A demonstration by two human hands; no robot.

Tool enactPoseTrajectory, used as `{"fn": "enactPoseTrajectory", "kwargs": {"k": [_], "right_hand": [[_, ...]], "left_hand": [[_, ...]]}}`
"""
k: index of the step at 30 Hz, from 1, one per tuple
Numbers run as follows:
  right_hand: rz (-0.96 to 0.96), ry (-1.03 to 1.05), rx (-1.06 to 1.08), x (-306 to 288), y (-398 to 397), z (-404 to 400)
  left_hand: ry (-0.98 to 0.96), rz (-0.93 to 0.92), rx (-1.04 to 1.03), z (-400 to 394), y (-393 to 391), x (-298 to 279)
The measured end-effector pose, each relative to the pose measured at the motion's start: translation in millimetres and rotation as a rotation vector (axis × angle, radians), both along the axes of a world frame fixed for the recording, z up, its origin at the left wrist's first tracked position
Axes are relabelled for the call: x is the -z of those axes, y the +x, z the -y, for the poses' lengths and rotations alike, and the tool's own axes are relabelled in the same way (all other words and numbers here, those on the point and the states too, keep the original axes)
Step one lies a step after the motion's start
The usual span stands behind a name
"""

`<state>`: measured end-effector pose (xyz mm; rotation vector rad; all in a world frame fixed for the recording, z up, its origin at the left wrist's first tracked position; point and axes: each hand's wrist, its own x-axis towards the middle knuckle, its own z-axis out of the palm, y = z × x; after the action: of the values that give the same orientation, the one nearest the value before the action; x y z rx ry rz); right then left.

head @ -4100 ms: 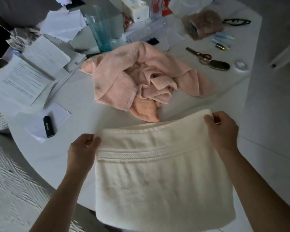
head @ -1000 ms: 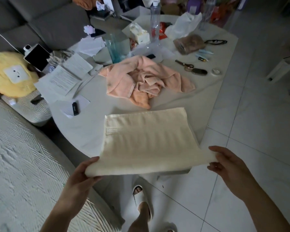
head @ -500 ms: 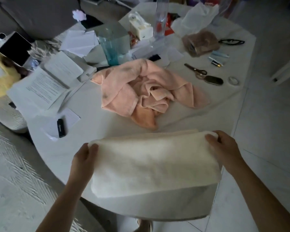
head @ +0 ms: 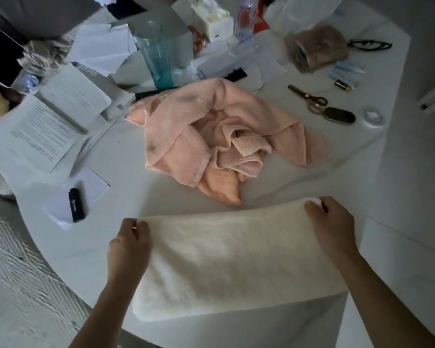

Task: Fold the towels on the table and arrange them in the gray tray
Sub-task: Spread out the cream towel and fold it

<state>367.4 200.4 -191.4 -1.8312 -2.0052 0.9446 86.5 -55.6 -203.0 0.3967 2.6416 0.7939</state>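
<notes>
Cream towel (head: 236, 262) lies folded on the near edge of the white surface (head: 116, 172). Long axis runs left-right, tilted a bit: right end sits farther from the camera than the left. Fold edge faces the camera, far edge points at the clutter.

Left hand (head: 129, 247) sits at the towel's far-left corner, fingers (head: 138, 228) curled and pinching the fabric. Right hand (head: 333, 227) is at the far-right corner, fingers clamped over the edge with the thumb on top. Both forearms come in from the bottom of the view, spread apart to the towel's width.

Pink towel (head: 211, 136) lies crumpled, unfolded, just beyond the cream one, mid-surface. An orange cloth (head: 221, 189) pokes out from under its near side.

Scissors (head: 309, 97) lie at far right, well apart from the towels. Blue glass (head: 156, 59) stands upright behind the pink towel. Black lighter (head: 76, 204) lies on a paper slip at left.
</notes>
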Motion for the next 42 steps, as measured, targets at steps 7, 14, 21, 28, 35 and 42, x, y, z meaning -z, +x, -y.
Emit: {"fn": "enactPoseTrajectory", "kwargs": {"k": [7,14,21,28,35,42], "right_hand": [[0.12,0.469,-0.461,-6,-76,104],[0.135,0.319,-0.943,27,-125,171],[0.449,0.405,-0.825,39,-38,93],[0.556,0.377,-0.725,38,21,54],[0.57,0.326,-0.503,17,-4,77],[0.246,0.382,-1.007,17,-105,200]], "left_hand": [[0.081,-0.394,0.569,-18,51,-9],[-0.246,-0.392,0.83,14,44,30],[-0.295,-0.364,0.772,12,49,29],[-0.311,-0.344,0.762,11,51,25],[-0.332,-0.292,0.619,51,56,18],[-0.193,-0.268,0.791,49,80,22]]}}
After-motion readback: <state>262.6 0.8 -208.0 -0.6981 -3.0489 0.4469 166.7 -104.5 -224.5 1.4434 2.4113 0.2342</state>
